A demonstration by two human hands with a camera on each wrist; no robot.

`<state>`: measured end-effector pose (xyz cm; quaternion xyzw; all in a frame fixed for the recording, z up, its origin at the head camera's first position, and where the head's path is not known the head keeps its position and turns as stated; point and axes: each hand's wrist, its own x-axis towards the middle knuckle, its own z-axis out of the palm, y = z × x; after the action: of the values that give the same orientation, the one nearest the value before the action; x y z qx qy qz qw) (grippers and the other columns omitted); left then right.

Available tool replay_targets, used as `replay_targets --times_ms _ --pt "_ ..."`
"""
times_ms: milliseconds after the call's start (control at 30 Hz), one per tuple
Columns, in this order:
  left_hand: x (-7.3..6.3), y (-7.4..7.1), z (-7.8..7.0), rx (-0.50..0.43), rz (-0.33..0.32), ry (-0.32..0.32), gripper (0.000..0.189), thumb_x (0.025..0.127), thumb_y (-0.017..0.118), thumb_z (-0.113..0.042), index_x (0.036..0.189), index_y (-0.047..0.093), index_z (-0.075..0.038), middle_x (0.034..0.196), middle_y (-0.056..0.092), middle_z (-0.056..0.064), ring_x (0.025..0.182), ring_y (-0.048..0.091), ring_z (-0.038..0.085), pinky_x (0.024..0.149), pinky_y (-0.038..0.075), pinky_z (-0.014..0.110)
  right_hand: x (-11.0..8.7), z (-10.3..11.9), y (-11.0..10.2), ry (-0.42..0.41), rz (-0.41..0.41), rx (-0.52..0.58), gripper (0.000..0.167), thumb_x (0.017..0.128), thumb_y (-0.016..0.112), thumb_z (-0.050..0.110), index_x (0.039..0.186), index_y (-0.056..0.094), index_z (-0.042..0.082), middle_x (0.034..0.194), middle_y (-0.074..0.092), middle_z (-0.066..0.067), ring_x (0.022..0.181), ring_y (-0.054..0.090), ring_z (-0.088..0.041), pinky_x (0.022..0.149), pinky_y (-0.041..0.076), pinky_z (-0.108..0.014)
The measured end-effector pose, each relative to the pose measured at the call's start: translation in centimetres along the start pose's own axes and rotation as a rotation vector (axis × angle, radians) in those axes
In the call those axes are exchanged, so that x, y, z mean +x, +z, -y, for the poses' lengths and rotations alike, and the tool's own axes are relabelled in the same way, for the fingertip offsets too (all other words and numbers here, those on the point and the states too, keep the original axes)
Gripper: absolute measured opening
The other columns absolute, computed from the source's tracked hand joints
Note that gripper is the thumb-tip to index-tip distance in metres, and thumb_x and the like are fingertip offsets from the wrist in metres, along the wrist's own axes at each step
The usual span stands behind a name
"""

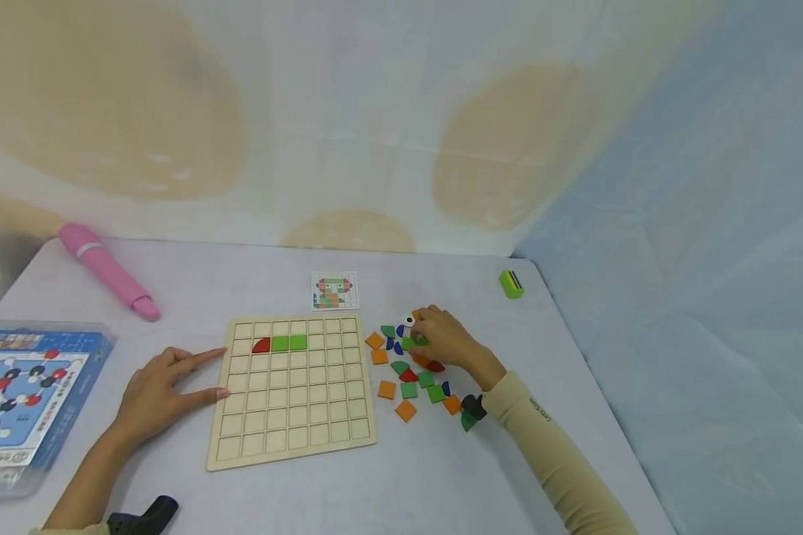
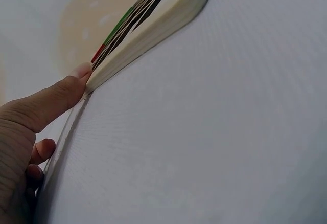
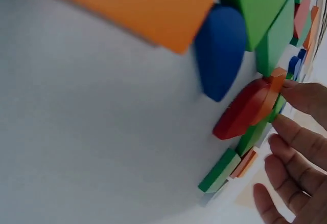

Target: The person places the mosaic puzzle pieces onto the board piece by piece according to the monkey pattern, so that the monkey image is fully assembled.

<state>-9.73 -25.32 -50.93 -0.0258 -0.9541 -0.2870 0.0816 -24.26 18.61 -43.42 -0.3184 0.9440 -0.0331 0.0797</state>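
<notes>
A wooden grid board (image 1: 294, 401) lies on the table, with a red quarter-round piece (image 1: 262, 345) and two green squares (image 1: 288, 342) in its second row. My left hand (image 1: 163, 390) touches the board's left edge with extended thumb and index finger; in the left wrist view the thumb (image 2: 56, 98) rests against that edge. To the right of the board my right hand (image 1: 444, 338) reaches into the loose coloured pieces. In the right wrist view its thumb and index tips stand apart, beside an orange piece (image 3: 276, 83) and a green piece (image 3: 253, 137); a firm grip is not visible.
A pattern card (image 1: 334, 290) lies behind the board. Orange squares (image 1: 405, 410) and other loose pieces spread right of it. A pink cylindrical object (image 1: 110, 275) and a boxed set (image 1: 33, 401) occupy the left side. A small green block (image 1: 511, 284) sits at the back right.
</notes>
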Motion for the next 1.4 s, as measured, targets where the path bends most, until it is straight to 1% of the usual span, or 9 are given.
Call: replay_targets --times_ms 133,267,433,600,733,867,1000,1200,1400 --pt "0.1 0.0 0.0 0.006 0.0 -0.002 0.073 0.074 0.082 -0.053 0.136 0.062 -0.02 0.104 0.053 0.008 0.084 0.043 0.021 0.071 0.03 0.04 0.3 0.2 -0.2 -0.042 -0.078 0.001 0.027 0.084 0.079 0.031 0.097 0.077 0.008 0.102 0.062 -0.003 0.099 0.052 -0.02 0.086 0.046 -0.035" --pt "0.1 -0.1 0.0 0.011 -0.004 0.001 0.073 0.074 0.082 -0.053 0.136 0.062 -0.019 0.103 0.053 0.008 0.083 0.044 0.021 0.071 0.03 0.04 1.4 1.8 -0.9 -0.105 -0.132 0.046 0.026 0.085 0.079 0.029 0.098 0.077 0.007 0.104 0.064 -0.004 0.1 0.055 -0.02 0.088 0.047 -0.035" --pt "0.1 0.0 -0.1 0.006 0.009 -0.007 0.073 0.074 0.082 -0.052 0.136 0.062 -0.019 0.104 0.053 0.009 0.084 0.043 0.021 0.071 0.03 0.04 3.8 5.0 -1.3 -0.212 -0.104 0.056 0.026 0.086 0.078 0.031 0.1 0.076 0.009 0.109 0.064 -0.004 0.103 0.054 -0.021 0.089 0.046 -0.036" --pt "0.1 0.1 -0.1 0.0 0.01 -0.016 0.073 0.074 0.082 -0.052 0.136 0.062 -0.019 0.104 0.053 0.01 0.085 0.044 0.022 0.072 0.031 0.041 6.1 8.3 -0.9 -0.26 -0.05 0.021 0.027 0.089 0.075 0.036 0.105 0.076 0.014 0.113 0.063 -0.001 0.105 0.053 -0.017 0.089 0.045 -0.033" --pt "0.1 0.0 -0.2 -0.007 0.003 -0.012 0.072 0.074 0.083 -0.051 0.136 0.062 -0.019 0.103 0.053 0.008 0.085 0.044 0.021 0.072 0.031 0.04 7.3 10.1 -0.6 -0.275 -0.027 0.028 0.027 0.09 0.074 0.034 0.107 0.076 0.015 0.115 0.063 0.0 0.108 0.054 -0.016 0.091 0.045 -0.032" --pt "0.0 -0.1 -0.3 -0.009 0.006 -0.01 0.072 0.074 0.082 -0.052 0.136 0.062 -0.02 0.102 0.052 0.007 0.085 0.043 0.02 0.071 0.03 0.039 7.9 11.1 -0.3 -0.283 -0.026 0.011 0.026 0.09 0.074 0.034 0.107 0.076 0.016 0.113 0.063 0.001 0.106 0.054 -0.015 0.088 0.045 -0.031" --pt "0.0 -0.1 -0.4 -0.002 0.009 -0.009 0.073 0.074 0.082 -0.053 0.136 0.062 -0.021 0.102 0.052 0.006 0.085 0.043 0.02 0.071 0.03 0.038 8.1 11.2 0.1 -0.282 -0.042 -0.013 0.023 0.089 0.074 0.034 0.104 0.076 0.016 0.109 0.064 0.001 0.102 0.054 -0.014 0.084 0.045 -0.029" --pt "-0.1 -0.1 -0.4 0.011 0.007 -0.006 0.073 0.075 0.081 -0.055 0.136 0.062 -0.021 0.102 0.052 0.006 0.084 0.043 0.02 0.071 0.03 0.037 8.0 11.2 0.4 -0.243 -0.025 0.042 0.021 0.09 0.073 0.034 0.102 0.074 0.017 0.106 0.064 0.0 0.097 0.053 -0.015 0.078 0.044 -0.026" --pt "-0.1 -0.2 -0.4 0.01 0.012 -0.011 0.073 0.075 0.08 -0.055 0.137 0.061 -0.021 0.103 0.053 0.007 0.085 0.044 0.021 0.071 0.03 0.037 7.8 11.3 0.8 -0.191 -0.024 0.036 0.023 0.091 0.071 0.04 0.104 0.072 0.021 0.11 0.062 0.002 0.098 0.048 -0.015 0.087 0.042 -0.034"
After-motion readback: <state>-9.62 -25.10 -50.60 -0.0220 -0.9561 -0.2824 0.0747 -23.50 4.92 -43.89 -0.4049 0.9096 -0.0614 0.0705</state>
